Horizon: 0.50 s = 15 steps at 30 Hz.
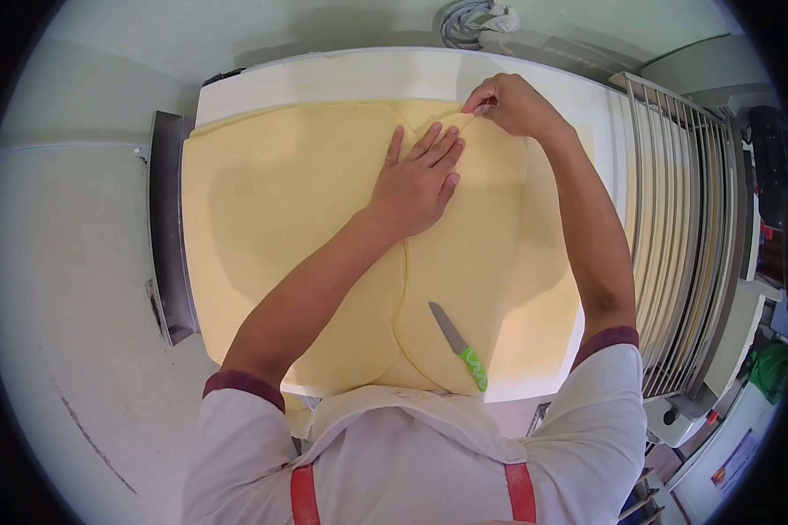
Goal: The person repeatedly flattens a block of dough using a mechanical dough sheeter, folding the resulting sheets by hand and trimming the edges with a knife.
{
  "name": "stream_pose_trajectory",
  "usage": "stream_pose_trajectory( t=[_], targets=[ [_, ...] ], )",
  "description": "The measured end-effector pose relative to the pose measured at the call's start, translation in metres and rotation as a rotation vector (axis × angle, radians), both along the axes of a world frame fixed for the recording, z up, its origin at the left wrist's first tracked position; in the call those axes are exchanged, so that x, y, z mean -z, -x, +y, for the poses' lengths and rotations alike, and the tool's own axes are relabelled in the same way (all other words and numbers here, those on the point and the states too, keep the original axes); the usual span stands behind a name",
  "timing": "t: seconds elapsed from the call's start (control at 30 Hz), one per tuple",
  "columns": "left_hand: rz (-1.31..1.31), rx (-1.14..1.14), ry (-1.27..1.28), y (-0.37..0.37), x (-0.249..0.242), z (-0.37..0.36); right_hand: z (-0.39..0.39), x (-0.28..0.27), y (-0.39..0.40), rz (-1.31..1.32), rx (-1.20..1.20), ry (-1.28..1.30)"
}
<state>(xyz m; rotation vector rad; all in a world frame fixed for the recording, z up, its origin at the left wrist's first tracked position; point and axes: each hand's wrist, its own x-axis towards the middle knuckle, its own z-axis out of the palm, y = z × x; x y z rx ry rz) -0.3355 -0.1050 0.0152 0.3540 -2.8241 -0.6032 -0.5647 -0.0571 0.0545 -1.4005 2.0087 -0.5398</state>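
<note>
A wide sheet of pale yellow dough [289,219] covers most of the table, with an overlapping seam running down its middle. My left hand [418,182] lies flat on the dough near that seam, fingers spread. Just beyond its fingertips, at the far edge, my right hand [510,103] is closed in a pinch on the corner of a dough flap. The exact grip is partly hidden by the fingers. A small knife [461,346] with a grey blade and a green patterned handle rests on the dough closer to my body, apart from both hands.
The white table [341,74] shows along the far side. On the right stands a metal rack of bars [678,236] beside a machine. A dark metal plate [172,236] borders the left end. A coiled grey hose [466,24] is at the back wall.
</note>
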Motion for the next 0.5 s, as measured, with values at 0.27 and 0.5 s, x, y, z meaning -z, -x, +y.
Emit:
stream_pose_trajectory(
  t=[0.27,0.5],
  targets=[
    [0.038,-0.112,-0.039,0.027,0.002,-0.013,0.015,0.005,0.004,-0.087,-0.029,0.073],
    [-0.019,-0.001,-0.075,0.001,-0.004,-0.051,0.041,0.031,-0.005,0.230,-0.001,0.372]
  ],
)
